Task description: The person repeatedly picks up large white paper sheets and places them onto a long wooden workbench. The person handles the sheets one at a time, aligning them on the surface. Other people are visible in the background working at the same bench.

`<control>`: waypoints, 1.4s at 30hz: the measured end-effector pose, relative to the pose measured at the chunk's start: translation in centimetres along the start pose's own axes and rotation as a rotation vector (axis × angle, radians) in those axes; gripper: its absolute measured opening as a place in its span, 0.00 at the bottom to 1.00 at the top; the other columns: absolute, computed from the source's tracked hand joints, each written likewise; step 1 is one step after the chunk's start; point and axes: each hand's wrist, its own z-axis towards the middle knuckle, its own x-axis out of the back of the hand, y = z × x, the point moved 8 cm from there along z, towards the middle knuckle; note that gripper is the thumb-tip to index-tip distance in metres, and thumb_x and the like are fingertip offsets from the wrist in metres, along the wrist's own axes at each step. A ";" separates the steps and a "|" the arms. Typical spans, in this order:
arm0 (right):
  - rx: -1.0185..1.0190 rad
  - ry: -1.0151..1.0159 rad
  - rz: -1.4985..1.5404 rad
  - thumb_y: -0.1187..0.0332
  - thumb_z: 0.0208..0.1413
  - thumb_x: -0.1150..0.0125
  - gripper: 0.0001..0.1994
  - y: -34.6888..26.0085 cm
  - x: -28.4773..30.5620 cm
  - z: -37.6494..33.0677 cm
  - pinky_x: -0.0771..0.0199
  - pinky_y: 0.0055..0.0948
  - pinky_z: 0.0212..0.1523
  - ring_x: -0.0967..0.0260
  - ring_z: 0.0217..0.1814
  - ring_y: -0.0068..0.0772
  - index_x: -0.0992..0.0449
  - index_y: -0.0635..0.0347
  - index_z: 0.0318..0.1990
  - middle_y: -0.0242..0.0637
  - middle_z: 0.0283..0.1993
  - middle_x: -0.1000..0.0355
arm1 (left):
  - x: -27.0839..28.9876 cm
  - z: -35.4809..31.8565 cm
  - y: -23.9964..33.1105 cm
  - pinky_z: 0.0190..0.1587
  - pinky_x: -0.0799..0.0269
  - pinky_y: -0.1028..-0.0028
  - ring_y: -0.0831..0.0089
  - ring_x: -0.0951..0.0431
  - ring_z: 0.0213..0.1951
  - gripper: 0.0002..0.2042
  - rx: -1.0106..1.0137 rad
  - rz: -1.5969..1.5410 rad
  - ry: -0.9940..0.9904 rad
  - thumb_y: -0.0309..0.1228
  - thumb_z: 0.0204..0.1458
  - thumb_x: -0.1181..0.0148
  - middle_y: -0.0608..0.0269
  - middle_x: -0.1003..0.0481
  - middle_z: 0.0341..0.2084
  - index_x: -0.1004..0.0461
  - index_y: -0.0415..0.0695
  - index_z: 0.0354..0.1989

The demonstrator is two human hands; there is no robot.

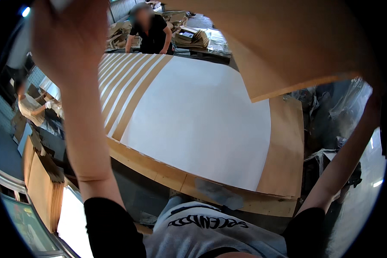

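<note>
A brown cardboard sheet [288,47] is lifted over the upper right, its near corner above the work table. My right hand [373,86], dark at the rim of the picture, grips the sheet's right end; its fingers are hardly visible. High on the left is my left hand [71,38], blurred, with its fingers smeared or cut off. Under the lifted sheet lies a large white sheet [198,116] with a brown band [284,146] along its right side. Left of the white area, brown and white strips [135,92] alternate like overlapping sheets.
A person in black [152,34] stands at the table's far end. Another person in a light top [32,107] works at the left. Cardboard stacks [43,185] lean at lower left; more cardboard [191,36] lies behind. Clear plastic wrap [348,103] hangs on the right.
</note>
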 end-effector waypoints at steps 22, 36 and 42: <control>-2.085 -0.797 0.814 0.55 0.52 0.52 0.14 -18.1 9.1 -62.0 0.35 0.24 0.19 0.38 0.25 0.24 0.35 0.55 0.36 0.30 0.26 0.35 | 39.1 -39.8 -12.3 0.50 0.43 0.75 0.72 0.37 0.46 0.22 1.344 0.392 0.376 0.33 0.46 0.44 0.62 0.35 0.45 0.38 0.37 0.48; -2.149 -0.817 0.881 0.55 0.50 0.49 0.11 -18.2 9.9 -66.9 0.42 0.25 0.36 0.39 0.38 0.23 0.34 0.46 0.38 0.23 0.36 0.35 | 41.0 -40.9 -12.7 0.51 0.44 0.74 0.73 0.37 0.48 0.21 1.189 0.066 0.614 0.24 0.46 0.47 0.63 0.37 0.46 0.43 0.38 0.51; -2.136 -0.803 0.789 0.56 0.51 0.51 0.11 -19.2 9.7 -65.0 0.41 0.23 0.27 0.39 0.30 0.23 0.34 0.49 0.37 0.25 0.32 0.35 | 41.2 -41.0 -12.7 0.51 0.42 0.74 0.73 0.36 0.46 0.20 1.147 0.015 0.645 0.24 0.46 0.48 0.63 0.35 0.44 0.41 0.38 0.50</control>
